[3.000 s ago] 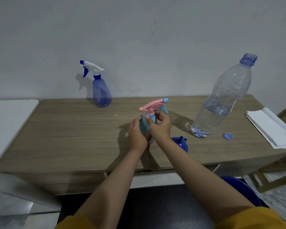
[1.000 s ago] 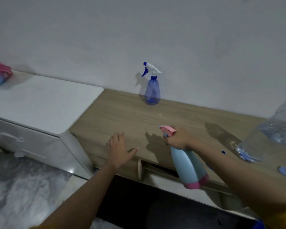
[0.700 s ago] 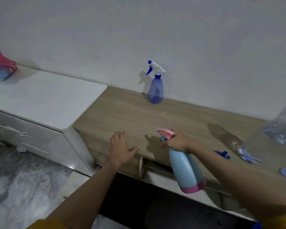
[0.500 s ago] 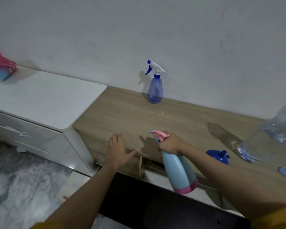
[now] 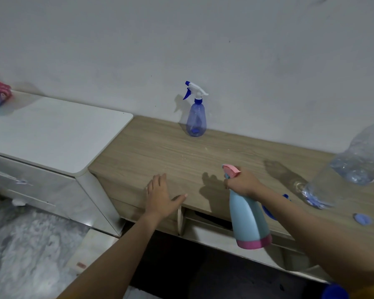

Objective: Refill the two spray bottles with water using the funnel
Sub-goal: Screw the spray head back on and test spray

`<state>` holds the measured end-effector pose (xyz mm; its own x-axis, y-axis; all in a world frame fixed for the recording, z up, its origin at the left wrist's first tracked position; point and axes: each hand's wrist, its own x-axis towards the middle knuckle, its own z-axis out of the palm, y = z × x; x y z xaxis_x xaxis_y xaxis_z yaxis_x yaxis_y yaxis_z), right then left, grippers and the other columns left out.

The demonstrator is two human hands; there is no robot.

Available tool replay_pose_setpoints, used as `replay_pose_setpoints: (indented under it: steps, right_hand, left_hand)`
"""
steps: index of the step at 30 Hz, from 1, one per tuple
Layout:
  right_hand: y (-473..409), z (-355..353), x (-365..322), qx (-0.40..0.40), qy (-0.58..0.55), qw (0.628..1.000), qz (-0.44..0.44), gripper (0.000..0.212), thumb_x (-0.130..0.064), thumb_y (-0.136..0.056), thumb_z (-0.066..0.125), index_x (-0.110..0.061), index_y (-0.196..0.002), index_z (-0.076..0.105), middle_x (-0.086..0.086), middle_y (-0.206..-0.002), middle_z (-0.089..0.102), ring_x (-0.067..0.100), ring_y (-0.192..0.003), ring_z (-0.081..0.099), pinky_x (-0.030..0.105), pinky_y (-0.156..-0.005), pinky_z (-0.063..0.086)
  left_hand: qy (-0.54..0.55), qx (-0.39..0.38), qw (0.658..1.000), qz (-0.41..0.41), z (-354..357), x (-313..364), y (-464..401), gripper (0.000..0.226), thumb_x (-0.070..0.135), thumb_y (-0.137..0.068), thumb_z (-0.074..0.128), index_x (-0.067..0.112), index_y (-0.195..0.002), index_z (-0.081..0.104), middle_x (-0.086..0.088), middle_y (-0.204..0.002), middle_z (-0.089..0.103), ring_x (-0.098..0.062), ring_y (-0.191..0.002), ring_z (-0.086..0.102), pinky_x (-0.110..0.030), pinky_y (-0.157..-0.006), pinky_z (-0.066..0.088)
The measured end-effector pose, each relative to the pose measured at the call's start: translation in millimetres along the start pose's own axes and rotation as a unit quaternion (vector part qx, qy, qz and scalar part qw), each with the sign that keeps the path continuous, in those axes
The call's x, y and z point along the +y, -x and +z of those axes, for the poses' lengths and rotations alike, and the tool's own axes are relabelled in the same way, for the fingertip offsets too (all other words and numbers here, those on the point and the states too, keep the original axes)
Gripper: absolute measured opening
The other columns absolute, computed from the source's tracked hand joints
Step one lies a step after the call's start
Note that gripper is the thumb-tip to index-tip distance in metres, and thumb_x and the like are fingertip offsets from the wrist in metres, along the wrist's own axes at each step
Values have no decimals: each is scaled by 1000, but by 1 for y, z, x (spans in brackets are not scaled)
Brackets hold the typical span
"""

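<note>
- Spray bottle, pink and blue point(image 5: 248, 221): gripped at the neck under its pink trigger head by the right hand point(image 5: 243, 183), and hanging off the front edge of the desk point(image 5: 160, 152).
- Left hand point(image 5: 159, 196): holding nothing, fingers spread flat at that front edge.
- Second spray bottle point(image 5: 195, 117): upright at the desk's rear, head on.
- Step, as judged: the trigger head appears fitted, possibly for a test spray.
- Next move: uncap the rear bottle, then seat the funnel point(image 5: 269, 211).

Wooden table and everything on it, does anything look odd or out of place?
Yes: the light blue spray bottle with pink head is off the wooden table, held in the air by the right hand past its front edge.
</note>
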<state>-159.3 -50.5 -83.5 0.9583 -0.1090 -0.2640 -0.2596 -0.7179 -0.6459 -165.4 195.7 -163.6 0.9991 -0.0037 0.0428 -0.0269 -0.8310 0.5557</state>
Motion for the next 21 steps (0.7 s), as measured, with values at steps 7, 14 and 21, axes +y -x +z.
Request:
replay_pose_setpoints:
  steps: [7, 14, 21]
  right_hand:
    - [-6, -19, -16, 68, -163, 979, -101, 35, -49, -68, 72, -28, -88, 50, 11, -88, 67, 35, -73, 68, 46, -71, 57]
    - [-15, -58, -45, 146, -296, 923, -195, 24, -18, -83, 73, -4, -102, 67, 17, -89, 69, 19, -54, 67, 23, -49, 52]
    - [-41, -84, -56, 275, -382, 854, -223, 38, -20, -68, 86, -10, -95, 62, 12, -86, 71, 25, -68, 70, 35, -60, 59]
  left_hand:
    - [195, -32, 975, 107, 3, 71, 8, 92, 58, -69, 70, 14, -141, 34, -3, -142, 42, -14, -131, 41, -19, -106, 29]
    - [305, -106, 936, 139, 5, 122, 6, 76, 28, -75, 78, 26, -138, 35, 6, -127, 50, -2, -116, 48, 2, -86, 34]
    - [349, -60, 925, 139, 8, 164, -33, 72, 27, -67, 83, 34, -126, 42, 11, -121, 53, 2, -107, 53, -9, -80, 45]
